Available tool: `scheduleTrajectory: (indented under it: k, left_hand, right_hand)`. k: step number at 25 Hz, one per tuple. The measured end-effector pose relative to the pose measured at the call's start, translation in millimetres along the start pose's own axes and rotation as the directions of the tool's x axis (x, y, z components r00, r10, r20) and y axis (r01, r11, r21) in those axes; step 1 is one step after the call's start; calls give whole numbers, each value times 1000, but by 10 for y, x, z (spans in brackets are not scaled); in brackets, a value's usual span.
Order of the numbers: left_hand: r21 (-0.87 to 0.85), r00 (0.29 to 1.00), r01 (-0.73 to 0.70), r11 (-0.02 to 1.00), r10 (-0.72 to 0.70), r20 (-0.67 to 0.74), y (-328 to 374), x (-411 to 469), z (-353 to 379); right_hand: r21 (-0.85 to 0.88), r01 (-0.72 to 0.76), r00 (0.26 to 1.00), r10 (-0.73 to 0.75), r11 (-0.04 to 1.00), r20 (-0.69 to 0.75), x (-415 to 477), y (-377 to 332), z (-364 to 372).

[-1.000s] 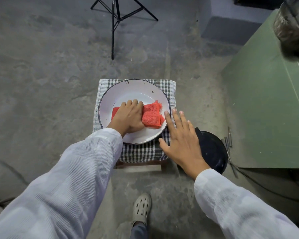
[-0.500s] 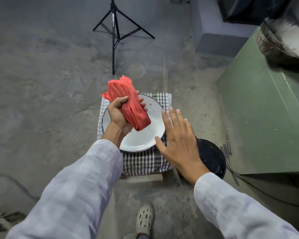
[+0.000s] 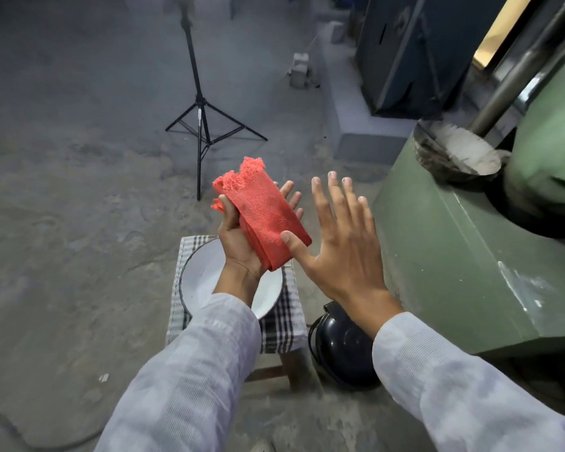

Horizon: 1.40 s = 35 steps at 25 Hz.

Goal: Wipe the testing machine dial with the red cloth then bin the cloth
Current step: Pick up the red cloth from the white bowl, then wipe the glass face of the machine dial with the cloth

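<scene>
A black tripod (image 3: 199, 125) stands on the concrete floor at far left. Nearer, a white enamel bowl (image 3: 203, 275) sits on a checked cloth (image 3: 282, 324) over a stool. Above the bowl the left hand (image 3: 242, 243) lies palm up, thumb and fingers loosely closed on the folded red cloth (image 3: 261, 216). The right hand (image 3: 343, 246) is flat, fingers spread, its thumb seemingly touching the cloth's near edge. A black bin (image 3: 343, 353) stands beside the green machine (image 3: 454, 256) at right.

White plate (image 3: 206, 272) on checked cloth (image 3: 282, 324)
</scene>
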State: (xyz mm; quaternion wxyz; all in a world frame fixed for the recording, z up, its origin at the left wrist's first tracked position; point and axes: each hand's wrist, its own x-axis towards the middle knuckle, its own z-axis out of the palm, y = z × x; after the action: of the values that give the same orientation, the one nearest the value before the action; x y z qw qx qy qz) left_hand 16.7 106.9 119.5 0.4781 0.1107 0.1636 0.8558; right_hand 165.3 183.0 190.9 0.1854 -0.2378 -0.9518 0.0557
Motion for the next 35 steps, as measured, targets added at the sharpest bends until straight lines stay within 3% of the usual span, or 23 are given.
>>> scheduleTrajectory:
  k: [9,15,21,25,35]
  left_hand:
    - [-2,964,73,997,-70,258,-380,198,1462]
    - [16,904,165,986,-158,398,-1024,211,2755]
    - [-3,870,258,966,-231,435,-2141,-61,4038]
    - [6,809,335,942,-291,510,-3081,-440,4847]
    - [-52,699,576,816,-459,549,-5555,-1827,6745]
  right_hand:
    - [-83,-83,980,67,993,-186,-59,431,-1428]
    - [-162,-198,939,139,967,-315,-540,1029,-2593]
    - [-228,-340,880,224,913,-418,-1526,1719,-3686]
    - [-281,-454,811,261,846,-524,-2464,2297,-4459]
    - [-352,-714,629,332,605,-703,-4979,3406,-6217]
